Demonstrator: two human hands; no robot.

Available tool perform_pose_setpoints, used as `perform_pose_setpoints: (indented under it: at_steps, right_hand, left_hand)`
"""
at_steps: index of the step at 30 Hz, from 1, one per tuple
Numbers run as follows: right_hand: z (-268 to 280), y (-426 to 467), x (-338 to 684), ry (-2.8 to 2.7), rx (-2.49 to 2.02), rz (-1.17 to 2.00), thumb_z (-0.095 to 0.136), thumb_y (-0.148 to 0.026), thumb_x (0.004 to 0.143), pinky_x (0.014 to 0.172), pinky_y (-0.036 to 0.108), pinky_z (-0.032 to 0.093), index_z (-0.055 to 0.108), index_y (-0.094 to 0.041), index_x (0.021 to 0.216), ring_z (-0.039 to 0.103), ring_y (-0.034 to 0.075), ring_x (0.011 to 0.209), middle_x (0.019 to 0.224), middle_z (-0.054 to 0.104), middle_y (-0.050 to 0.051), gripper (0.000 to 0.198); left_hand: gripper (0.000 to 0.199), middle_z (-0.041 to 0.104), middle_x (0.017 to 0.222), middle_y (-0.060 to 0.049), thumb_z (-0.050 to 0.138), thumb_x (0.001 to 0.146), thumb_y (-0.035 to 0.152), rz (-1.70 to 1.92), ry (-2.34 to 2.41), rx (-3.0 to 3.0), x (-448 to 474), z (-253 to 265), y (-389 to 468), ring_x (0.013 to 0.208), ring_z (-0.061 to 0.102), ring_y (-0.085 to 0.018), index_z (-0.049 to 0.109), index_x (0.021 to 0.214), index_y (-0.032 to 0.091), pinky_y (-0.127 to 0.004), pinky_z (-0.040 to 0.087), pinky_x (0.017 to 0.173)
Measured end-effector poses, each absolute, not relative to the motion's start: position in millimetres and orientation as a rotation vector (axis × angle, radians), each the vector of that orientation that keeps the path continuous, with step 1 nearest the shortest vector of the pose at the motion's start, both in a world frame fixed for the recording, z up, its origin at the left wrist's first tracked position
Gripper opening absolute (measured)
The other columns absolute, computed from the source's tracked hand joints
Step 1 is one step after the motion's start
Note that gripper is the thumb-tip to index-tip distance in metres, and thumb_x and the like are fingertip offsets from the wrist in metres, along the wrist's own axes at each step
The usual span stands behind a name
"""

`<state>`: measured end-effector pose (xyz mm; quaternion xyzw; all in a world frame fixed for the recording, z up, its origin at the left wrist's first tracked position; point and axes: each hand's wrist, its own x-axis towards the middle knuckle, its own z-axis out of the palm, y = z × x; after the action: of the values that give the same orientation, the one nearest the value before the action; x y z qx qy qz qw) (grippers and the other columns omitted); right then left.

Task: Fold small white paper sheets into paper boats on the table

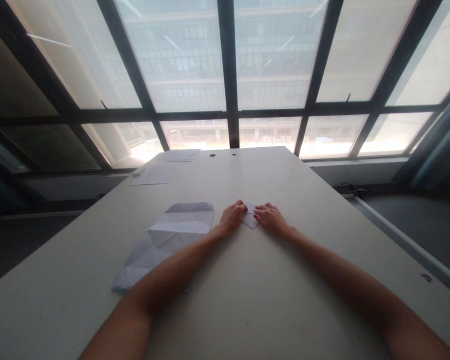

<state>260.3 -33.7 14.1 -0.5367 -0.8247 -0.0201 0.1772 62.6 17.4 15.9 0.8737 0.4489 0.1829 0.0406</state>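
Observation:
A small folded piece of white paper point(251, 221) lies on the table between my hands, with a point toward me. My left hand point(232, 216) has its fingers curled and closed on the paper's left edge. On the opposite side my right hand point(272, 219) is closed at the right edge, fingertips pressed on the paper. The hands partly cover the paper at both sides. Left of my left forearm rests a large creased sheet of paper point(180, 220), opened out with many fold lines and partly hidden by that arm.
The white table point(270, 175) runs away from me toward tall windows point(270, 55) with dark frames. Several flat white sheets point(153, 173) lie at its far left. Two small dark spots mark the far end. A small dark object point(426, 277) sits near the right edge.

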Motion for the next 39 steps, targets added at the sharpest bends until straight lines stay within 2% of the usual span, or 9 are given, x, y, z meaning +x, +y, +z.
perform_pose_setpoints:
  at_steps: [5,10,15,17,20,24,29,35,39]
  right_hand:
    - [19.5,-36.3,257.1,-2.399,-1.510,-0.199,0.044,-0.036,0.102,0.091,0.032,0.041,0.074,-0.019,0.091,0.057,0.023,0.098,0.099,0.069,0.011,0.036]
    - [23.2,-39.0,256.2,-2.439,-1.417,-0.186,0.046,-0.038,0.101,0.087,0.031,0.042,0.075,-0.018,0.083,0.059,0.021,0.091,0.091,0.068,0.010,0.039]
    - [22.3,-40.7,257.1,-2.398,-1.212,-0.001,0.054,-0.033,0.097,0.088,0.031,0.045,0.076,-0.021,0.091,0.062,0.019,0.092,0.091,0.071,0.008,0.026]
    - [20.0,-40.6,258.0,-2.380,-1.119,0.102,0.054,-0.031,0.097,0.090,0.031,0.046,0.076,-0.022,0.092,0.063,0.019,0.091,0.089,0.073,0.007,0.025]
    - [15.2,-39.2,260.2,-2.340,-1.015,0.220,0.052,-0.032,0.098,0.089,0.031,0.048,0.076,-0.023,0.094,0.065,0.019,0.091,0.089,0.075,0.006,0.027]
    - [10.1,-35.8,262.3,-2.203,-1.050,0.169,0.045,-0.031,0.101,0.093,0.033,0.047,0.076,-0.023,0.099,0.066,0.019,0.097,0.100,0.076,0.006,0.032]
    - [3.6,-29.2,261.6,-2.217,-1.244,0.038,0.043,-0.034,0.102,0.109,0.039,0.038,0.060,-0.021,0.133,0.052,0.022,0.129,0.138,0.060,0.009,0.038]
    - [-4.8,-24.7,261.0,-2.360,-1.470,0.104,0.035,-0.042,0.103,0.116,0.047,0.027,0.046,-0.018,0.145,0.039,0.023,0.141,0.150,0.046,0.012,0.049]
    - [0.4,-28.4,259.8,-2.359,-1.573,0.000,0.028,-0.039,0.105,0.116,0.051,0.023,0.052,-0.018,0.139,0.039,0.025,0.140,0.149,0.048,0.012,0.047]
  left_hand:
    - [0.023,0.070,0.102,-0.007,0.050,0.093,0.014,0.563,1.364,2.735,64.4,20.1,16.9,0.095,0.064,-0.020,0.073,0.096,0.019,-0.030,0.045,0.091]
    - [0.021,0.071,0.097,-0.009,0.051,0.092,0.018,0.568,1.335,2.779,68.6,18.1,14.6,0.100,0.063,-0.022,0.072,0.094,0.018,-0.035,0.042,0.098]
    - [0.025,0.060,0.128,-0.011,0.049,0.096,0.033,0.578,1.435,2.815,70.3,11.9,9.2,0.127,0.048,-0.028,0.071,0.099,0.021,-0.051,0.026,0.111]
    - [0.028,0.054,0.136,-0.013,0.051,0.095,0.040,0.576,1.502,2.811,69.3,9.7,8.7,0.130,0.043,-0.031,0.071,0.106,0.023,-0.054,0.026,0.110]
    - [0.034,0.055,0.133,-0.014,0.049,0.095,0.042,0.522,1.524,2.778,66.7,7.2,11.3,0.125,0.047,-0.032,0.067,0.119,0.025,-0.054,0.031,0.107]
    - [0.037,0.053,0.140,-0.012,0.046,0.097,0.040,0.451,1.417,2.752,64.7,4.4,17.0,0.131,0.043,-0.033,0.059,0.130,0.031,-0.063,0.023,0.109]
    - [0.037,0.044,0.152,-0.004,0.039,0.102,0.035,0.407,1.191,2.746,65.2,1.2,21.9,0.141,0.034,-0.032,0.052,0.136,0.037,-0.073,0.007,0.109]
    - [0.034,0.049,0.148,-0.003,0.042,0.102,0.031,0.461,1.054,2.799,66.3,0.7,22.6,0.140,0.038,-0.025,0.056,0.133,0.035,-0.063,0.010,0.115]
    - [0.031,0.054,0.144,-0.001,0.043,0.102,0.034,0.475,0.941,2.883,68.6,4.3,15.3,0.136,0.044,-0.022,0.061,0.126,0.036,-0.055,0.015,0.117]
